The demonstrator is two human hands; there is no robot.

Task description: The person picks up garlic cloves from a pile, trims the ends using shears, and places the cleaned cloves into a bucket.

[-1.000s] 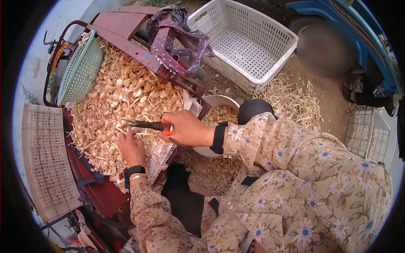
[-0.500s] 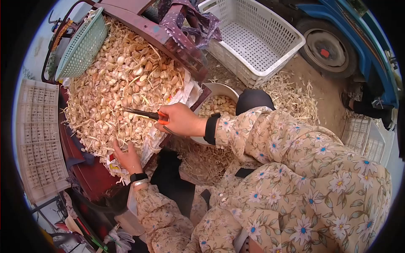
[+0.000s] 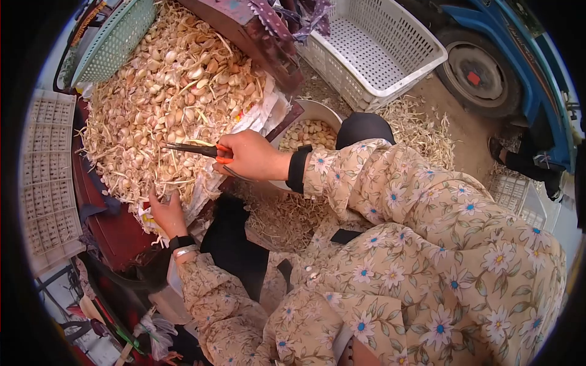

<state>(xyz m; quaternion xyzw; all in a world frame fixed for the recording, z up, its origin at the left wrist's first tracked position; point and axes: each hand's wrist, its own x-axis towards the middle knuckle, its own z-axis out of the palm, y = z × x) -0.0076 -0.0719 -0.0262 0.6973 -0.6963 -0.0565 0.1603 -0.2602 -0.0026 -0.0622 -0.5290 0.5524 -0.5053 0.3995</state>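
A large heap of garlic cloves (image 3: 177,85) with dry stalks and skins lies on a red table (image 3: 116,244). My right hand (image 3: 251,155) is closed round scissors (image 3: 194,149) with orange-and-black handles, their dark blades pointing left over the heap. At the heap's near edge is my left hand (image 3: 168,215), its fingers apart and their tips against the garlic; nothing shows in its grasp. A white bucket (image 3: 329,111) holding cloves stands just right of the table, behind my right wrist.
A white perforated crate (image 3: 390,85) sits at the upper right, near a blue vehicle's wheel (image 3: 479,72). A green basket (image 3: 116,46) leans at the upper left, and a white rack (image 3: 49,183) stands on the left. Husks (image 3: 421,131) litter the ground. Another person's foot shows at the right.
The whole view has shifted, so the heap, table and both hands appear further left and higher. The scissors remain in my right hand, and my left hand is still at the heap's near edge.
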